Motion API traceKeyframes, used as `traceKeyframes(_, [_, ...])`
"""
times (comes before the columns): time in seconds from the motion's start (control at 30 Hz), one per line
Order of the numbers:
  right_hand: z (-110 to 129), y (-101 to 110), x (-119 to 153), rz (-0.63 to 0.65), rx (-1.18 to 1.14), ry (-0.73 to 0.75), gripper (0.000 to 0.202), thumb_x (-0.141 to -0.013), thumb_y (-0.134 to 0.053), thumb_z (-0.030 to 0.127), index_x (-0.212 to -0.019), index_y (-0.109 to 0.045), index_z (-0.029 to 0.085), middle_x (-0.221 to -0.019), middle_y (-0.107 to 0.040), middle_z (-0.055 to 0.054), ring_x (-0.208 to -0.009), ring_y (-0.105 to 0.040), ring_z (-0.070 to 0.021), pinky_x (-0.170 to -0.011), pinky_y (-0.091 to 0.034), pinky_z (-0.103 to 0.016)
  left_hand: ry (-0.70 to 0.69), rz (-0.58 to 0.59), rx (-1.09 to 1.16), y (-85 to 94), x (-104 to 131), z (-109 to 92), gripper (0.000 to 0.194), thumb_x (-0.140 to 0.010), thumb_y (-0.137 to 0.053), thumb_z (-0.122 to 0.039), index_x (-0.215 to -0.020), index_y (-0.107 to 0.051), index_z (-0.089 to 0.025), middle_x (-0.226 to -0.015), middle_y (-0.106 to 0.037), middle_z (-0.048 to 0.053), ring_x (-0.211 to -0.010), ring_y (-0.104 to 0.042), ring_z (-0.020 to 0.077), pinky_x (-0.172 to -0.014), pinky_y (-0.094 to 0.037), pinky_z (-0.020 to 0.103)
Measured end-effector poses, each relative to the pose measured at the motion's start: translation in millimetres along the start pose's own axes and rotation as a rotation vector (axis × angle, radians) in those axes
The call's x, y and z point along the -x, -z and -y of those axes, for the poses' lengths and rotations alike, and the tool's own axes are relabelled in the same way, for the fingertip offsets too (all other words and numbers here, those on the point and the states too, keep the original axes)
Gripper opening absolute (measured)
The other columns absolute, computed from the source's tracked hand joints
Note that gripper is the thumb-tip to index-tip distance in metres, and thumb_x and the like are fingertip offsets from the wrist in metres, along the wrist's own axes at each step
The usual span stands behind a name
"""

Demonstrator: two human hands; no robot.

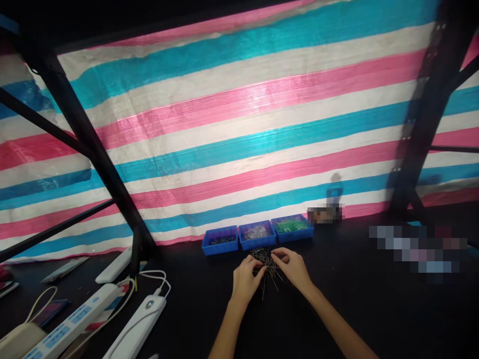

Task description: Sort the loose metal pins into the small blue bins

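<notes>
At the far left, a long white power strip with blue socket parts (pixel 71 321) lay slanted on the black bench (pixel 194 309), near a cream plastic thing with a cord (pixel 22 341). A slanted black metal post (pixel 101 169) stood behind them, and a plain long white bar (pixel 114 264) lay by its foot. Next came a long white power strip with a round button (pixel 136 326), with a white plug and cord (pixel 160 289) at its top end. Then three small blue plastic bins stood side by side in a row. The left bin (pixel 220 248) had thin dark sticks in it, the middle bin (pixel 258 243) had clear bits, and the right bin (pixel 294 233) had green bits. Just in front of the middle bin, a messy pile of thin metal sticks (pixel 266 262) lay on the bench, between the two hands. The left hand (pixel 246 276) touched the pile's left side, with its fingers bent and its thumb reaching in. The right hand (pixel 294 269) was at the pile's right side, with its thumb and first finger close together. I could not tell if either hand pinched a stick. A big plastic sheet with pink, blue and white stripes (pixel 239 139) hung behind it all. Blurry blocks hid some things farther right, near a wide dark post (pixel 415 149).
</notes>
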State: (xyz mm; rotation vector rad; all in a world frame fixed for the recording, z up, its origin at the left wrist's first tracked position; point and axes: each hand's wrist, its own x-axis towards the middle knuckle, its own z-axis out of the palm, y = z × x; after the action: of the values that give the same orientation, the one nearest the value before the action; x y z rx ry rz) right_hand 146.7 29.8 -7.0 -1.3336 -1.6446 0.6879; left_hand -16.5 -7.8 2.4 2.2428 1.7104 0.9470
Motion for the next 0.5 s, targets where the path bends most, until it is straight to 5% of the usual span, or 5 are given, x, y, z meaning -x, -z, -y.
traceKeyframes(0.5, [13, -3, 5, 0.141, -0.247, -0.016, 0.038, -0.071, -0.052, 0.046, -0.081, -0.068, 0.013, -0.067, -0.067, -0.007, -0.06, -0.06, -0.018, -0.05, -0.044, -0.023, 0.131, -0.096, 0.174, -0.4, 2, -4, 0.037, -0.083, -0.037, -0.043, -0.073, -0.065, -0.02, -0.072, -0.055, -0.001, -0.061, -0.049, 0.0095, -0.054, -0.034, 0.019])
